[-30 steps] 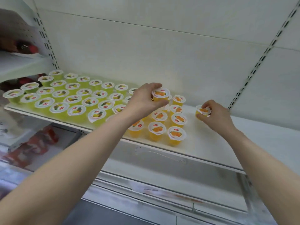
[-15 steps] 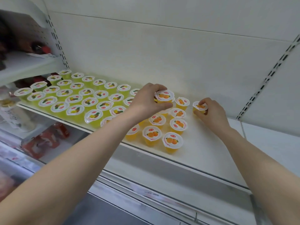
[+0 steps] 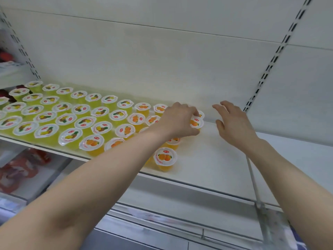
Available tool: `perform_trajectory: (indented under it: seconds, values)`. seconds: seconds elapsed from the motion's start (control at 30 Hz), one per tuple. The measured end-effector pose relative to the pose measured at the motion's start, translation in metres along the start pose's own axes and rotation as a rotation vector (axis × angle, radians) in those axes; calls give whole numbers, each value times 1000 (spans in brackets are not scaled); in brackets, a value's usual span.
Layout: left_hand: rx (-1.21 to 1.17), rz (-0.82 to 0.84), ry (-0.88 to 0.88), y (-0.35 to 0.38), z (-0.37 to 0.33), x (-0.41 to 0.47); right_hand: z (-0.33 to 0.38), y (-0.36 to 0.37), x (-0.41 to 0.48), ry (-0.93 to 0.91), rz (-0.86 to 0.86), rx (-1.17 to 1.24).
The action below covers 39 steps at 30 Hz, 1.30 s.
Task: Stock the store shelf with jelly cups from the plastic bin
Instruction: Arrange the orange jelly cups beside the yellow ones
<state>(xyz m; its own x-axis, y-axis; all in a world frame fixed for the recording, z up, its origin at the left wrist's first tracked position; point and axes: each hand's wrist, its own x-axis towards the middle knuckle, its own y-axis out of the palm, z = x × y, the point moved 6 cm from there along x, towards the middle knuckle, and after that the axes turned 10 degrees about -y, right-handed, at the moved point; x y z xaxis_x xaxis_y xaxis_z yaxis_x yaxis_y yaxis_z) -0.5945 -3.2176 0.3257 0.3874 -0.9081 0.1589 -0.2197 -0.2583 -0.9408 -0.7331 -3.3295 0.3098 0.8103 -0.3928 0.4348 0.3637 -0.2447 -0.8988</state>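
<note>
Several green jelly cups [image 3: 46, 131] and orange jelly cups [image 3: 164, 158] stand in rows on the white store shelf [image 3: 212, 159]. My left hand [image 3: 178, 121] reaches over the orange rows and its fingers curl round an orange jelly cup [image 3: 196, 123] at the right end of the group. Just behind it another cup's lid peeks out. My right hand [image 3: 232, 123] hovers to the right of that cup with fingers spread and holds nothing. The plastic bin is out of view.
The shelf's back wall [image 3: 162, 60] is white, with slotted uprights at the left [image 3: 21, 49] and right [image 3: 270, 64]. Red packaged goods [image 3: 19, 168] lie on a lower shelf at the left. A metal rail [image 3: 255, 192] runs down at the right.
My right hand has let go of its orange cup and drawn back with fingers spread. My left hand has carried its cup rightward and lower, to the right end of the orange group.
</note>
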Motion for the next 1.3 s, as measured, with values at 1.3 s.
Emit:
perform_trajectory:
  seconds: [1.3]
  values:
    - [299, -488, -178, -158, 302, -244, 362, -41, 89, -506, -134, 69]
